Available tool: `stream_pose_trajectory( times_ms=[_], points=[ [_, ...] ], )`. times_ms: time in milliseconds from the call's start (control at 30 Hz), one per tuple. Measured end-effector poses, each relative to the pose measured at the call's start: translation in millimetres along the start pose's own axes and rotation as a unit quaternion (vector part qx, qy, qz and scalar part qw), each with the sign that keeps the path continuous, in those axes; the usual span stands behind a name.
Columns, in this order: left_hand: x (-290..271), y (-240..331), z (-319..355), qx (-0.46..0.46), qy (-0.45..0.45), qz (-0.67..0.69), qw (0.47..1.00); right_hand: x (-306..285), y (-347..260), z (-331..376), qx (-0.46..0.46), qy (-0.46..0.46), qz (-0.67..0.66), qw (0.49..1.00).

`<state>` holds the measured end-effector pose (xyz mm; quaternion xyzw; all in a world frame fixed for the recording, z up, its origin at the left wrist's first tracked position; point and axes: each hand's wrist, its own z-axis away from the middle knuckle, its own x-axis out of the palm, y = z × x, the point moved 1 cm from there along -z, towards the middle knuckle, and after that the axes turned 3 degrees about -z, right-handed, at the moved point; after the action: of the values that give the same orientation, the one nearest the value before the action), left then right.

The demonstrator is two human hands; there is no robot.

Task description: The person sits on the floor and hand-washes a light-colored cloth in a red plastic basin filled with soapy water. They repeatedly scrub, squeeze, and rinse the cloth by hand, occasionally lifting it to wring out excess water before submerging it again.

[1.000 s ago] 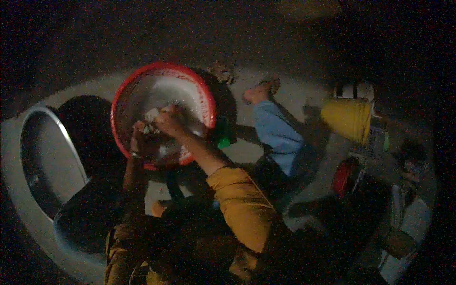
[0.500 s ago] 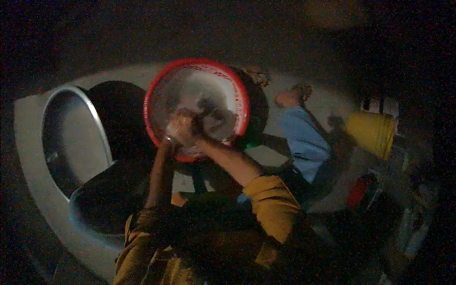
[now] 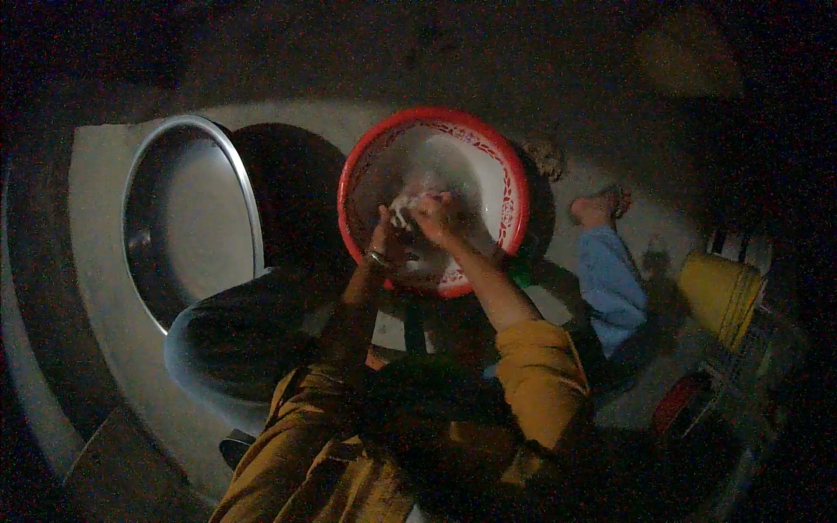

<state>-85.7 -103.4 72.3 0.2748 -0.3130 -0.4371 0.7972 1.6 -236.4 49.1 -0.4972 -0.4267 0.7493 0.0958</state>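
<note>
Both hands are inside a round basin [image 3: 347,187] with a red rim and a white inside that has a red patterned band. Its inside looks wet and cloudy. My right hand [image 3: 438,220] has its fingers curled in. Close to its left is my left hand [image 3: 382,234], with a bangle on the wrist; its fingers are dim and partly hidden. Some whitish wet stuff [image 3: 401,212] shows between the hands, too blurred to name.
A wide metal basin [image 3: 253,196] stands at the left, beside my bent knee. On the right are my bare foot [image 3: 602,206] and blue trouser leg [image 3: 610,270], then a yellow bucket [image 3: 719,296] and a red thing [image 3: 684,405]. A small brownish clump [image 3: 545,159] lies beyond the red-rimmed basin.
My hands were pressed together and are now slightly apart, with whitish stuff showing between them. The whole scene has shifted right in the picture as the view turned.
</note>
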Motion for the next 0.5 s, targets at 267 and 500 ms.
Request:
stream_pose_trajectory(
  times_ms=[267,500],
  points=[
    [-11,-7,11,0.009,0.02,-0.027,0.999,28,-114,62,-0.148,0.017,-0.207,0.967],
    [31,13,-22,0.015,0.004,0.018,1.0,4,-20,-44,0.039,0.018,-0.134,0.99]
  ],
)
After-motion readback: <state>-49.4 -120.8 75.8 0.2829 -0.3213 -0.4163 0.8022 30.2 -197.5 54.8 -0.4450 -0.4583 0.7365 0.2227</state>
